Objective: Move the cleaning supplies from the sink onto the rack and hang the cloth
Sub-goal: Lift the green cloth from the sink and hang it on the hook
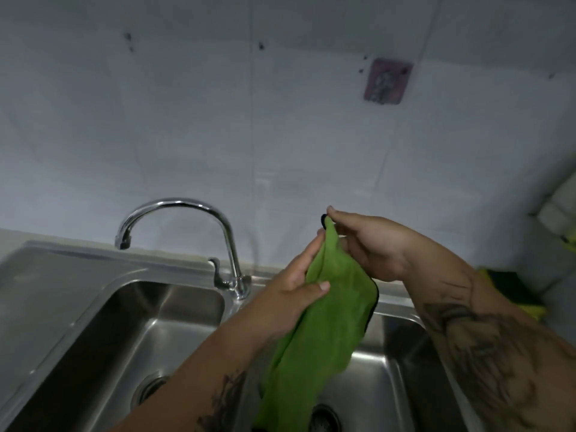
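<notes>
A green cloth (324,322) with a dark edge hangs lengthwise above the right basin of a steel double sink (103,294). My right hand (371,244) pinches its top corner, where a small black loop sticks out. My left hand (296,291) grips the cloth lower down from the left, thumb laid over the fabric. High on the tiled wall, to the right, sits a square adhesive hook pad (388,81). No rack can be made out clearly.
A curved chrome tap (230,244) stands behind the divider between the basins. Each basin has a drain at the bottom. At the right edge stand a white object (548,244) and something yellow and dark (511,294) on the counter.
</notes>
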Demonstrator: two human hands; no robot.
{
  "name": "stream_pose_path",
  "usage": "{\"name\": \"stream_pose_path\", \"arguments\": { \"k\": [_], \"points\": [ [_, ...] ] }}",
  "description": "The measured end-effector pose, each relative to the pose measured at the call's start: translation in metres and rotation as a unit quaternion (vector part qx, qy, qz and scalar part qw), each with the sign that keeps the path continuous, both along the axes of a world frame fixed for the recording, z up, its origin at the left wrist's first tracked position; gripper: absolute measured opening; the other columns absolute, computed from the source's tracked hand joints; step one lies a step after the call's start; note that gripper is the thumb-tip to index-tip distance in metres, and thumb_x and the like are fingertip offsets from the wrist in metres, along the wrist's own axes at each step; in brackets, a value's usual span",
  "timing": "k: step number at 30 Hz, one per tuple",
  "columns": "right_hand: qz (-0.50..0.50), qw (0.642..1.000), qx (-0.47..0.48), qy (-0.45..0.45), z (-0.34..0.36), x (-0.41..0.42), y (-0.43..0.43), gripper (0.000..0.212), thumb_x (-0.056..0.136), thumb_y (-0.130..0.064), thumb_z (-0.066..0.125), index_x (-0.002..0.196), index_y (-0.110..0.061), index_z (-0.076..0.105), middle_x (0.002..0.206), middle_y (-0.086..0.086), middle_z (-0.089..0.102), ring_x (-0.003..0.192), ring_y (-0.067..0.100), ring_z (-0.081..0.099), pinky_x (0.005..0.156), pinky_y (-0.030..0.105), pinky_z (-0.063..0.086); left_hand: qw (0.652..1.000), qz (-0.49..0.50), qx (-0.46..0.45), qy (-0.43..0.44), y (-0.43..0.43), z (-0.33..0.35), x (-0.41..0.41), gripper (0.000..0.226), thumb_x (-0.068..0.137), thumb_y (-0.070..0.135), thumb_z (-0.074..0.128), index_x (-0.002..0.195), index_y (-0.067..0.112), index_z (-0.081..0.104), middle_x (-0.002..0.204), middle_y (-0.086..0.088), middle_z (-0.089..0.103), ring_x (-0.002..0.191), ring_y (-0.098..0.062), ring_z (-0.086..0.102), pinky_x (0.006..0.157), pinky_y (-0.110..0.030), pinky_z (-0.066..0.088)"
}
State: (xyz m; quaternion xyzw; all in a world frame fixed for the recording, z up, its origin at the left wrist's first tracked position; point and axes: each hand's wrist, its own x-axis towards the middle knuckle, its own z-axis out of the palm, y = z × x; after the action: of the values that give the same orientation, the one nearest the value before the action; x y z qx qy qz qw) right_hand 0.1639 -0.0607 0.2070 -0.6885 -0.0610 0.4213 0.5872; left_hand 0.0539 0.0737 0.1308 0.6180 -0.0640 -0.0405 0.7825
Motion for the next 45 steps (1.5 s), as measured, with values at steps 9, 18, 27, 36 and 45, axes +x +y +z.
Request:
{"name": "stream_pose_path", "arguments": {
  "k": [9,18,27,36,45],
  "points": [
    [-0.255,0.931,0.164,-0.201,0.072,0.041,-0.029,0.024,0.1,-0.021,0.044,0.098,-0.013,0.066,0.066,0.001,0.057,0.054,0.012,0.049,0.051,0.025,0.042,0.999,-0.022,-0.035,-0.01,-0.048,0.042,0.043,0.064,0.096,-0.005,0.046,0.136,0.045,0.044,0.127,0.007,0.067,0.116,-0.017,0.064,0.092,-0.031,0.054],
    [-0.254,0.903,0.103,-0.33,0.096,0.094,0.0,0.03,0.1,-0.029,0.04,0.074,-0.016,0.049,0.054,0.001,0.047,0.04,0.011,0.038,0.045,0.025,0.029,0.994,0.032,-0.104,-0.006,-0.06,0.057,0.079,0.059,0.094,0.0,0.05,0.141,0.036,0.045,0.133,-0.006,0.063,0.119,-0.026,0.062,0.097,-0.036,0.053],
    [-0.297,0.881,0.101,-0.354,0.093,0.116,0.015,0.031,0.095,-0.026,0.05,0.067,-0.014,0.052,0.061,0.002,0.051,0.047,0.014,0.046,0.05,0.026,0.036,0.994,0.035,-0.103,-0.02,-0.054,0.059,0.095,0.059,0.095,-0.003,0.048,0.142,0.033,0.044,0.121,-0.003,0.069,0.106,-0.02,0.067,0.084,-0.03,0.058],
    [-0.321,0.839,-0.028,-0.438,0.098,0.126,0.021,0.033,0.092,-0.032,0.043,0.06,-0.022,0.048,0.082,0.01,0.061,0.079,0.027,0.06,0.085,0.047,0.053,0.995,0.04,-0.093,-0.014,-0.049,0.059,0.103,0.059,0.095,-0.001,0.049,0.143,0.034,0.042,0.125,-0.002,0.067,0.108,-0.02,0.067,0.085,-0.031,0.057],
    [-0.277,0.839,0.023,-0.467,0.059,0.123,0.003,0.031,0.094,-0.031,0.05,0.069,-0.016,0.059,0.058,-0.001,0.055,0.054,0.014,0.05,0.062,0.031,0.044,0.994,0.057,-0.087,0.021,-0.045,0.045,0.104,0.063,0.095,0.0,0.051,0.146,0.034,0.038,0.131,-0.006,0.063,0.108,-0.02,0.067,0.079,-0.028,0.059]
  ]
}}
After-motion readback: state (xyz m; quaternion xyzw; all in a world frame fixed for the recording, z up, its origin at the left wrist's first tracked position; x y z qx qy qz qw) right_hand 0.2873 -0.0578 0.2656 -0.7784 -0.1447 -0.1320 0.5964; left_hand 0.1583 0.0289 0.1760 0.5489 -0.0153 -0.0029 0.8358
